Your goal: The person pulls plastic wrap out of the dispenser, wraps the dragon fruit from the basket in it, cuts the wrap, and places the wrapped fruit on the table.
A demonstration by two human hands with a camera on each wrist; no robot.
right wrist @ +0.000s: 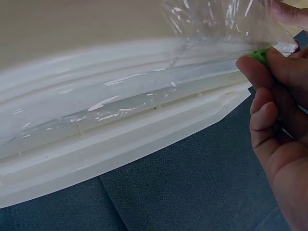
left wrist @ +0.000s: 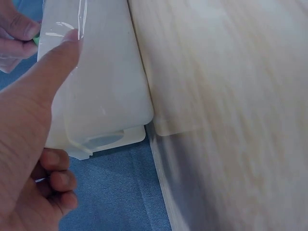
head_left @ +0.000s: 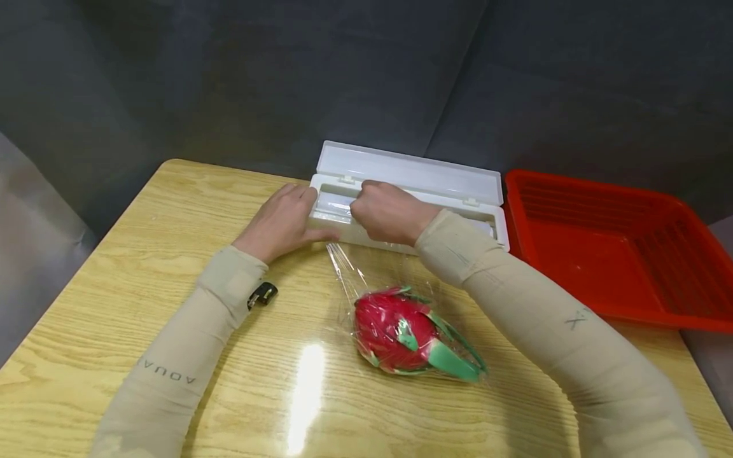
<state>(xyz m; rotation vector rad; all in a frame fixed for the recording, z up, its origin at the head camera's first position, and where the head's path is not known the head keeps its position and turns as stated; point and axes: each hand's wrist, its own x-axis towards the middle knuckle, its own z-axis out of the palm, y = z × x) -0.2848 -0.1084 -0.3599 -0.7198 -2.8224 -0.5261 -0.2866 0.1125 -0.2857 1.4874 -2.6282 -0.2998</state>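
A white cling film box (head_left: 502, 232) stands at the back of the table with its lid (head_left: 409, 166) raised. My left hand (head_left: 280, 219) grips its left end, the thumb lying on the film over the front wall. Between thumb and forefinger my right hand (head_left: 392, 213) pinches a small green slider (right wrist: 259, 57) at the box's film edge. Clear cling film (right wrist: 207, 21) stretches from the box down to a red dragon fruit (head_left: 395, 327) with green scales, which lies wrapped in film in front. The roll inside is partly hidden by the right hand.
To the right of the box sits a red plastic basket (head_left: 584, 305), close against its end. A small black object (head_left: 265, 293) shows beside the left sleeve. The wooden table (head_left: 229, 381) ends just behind the box, at a dark cloth backdrop (head_left: 258, 83).
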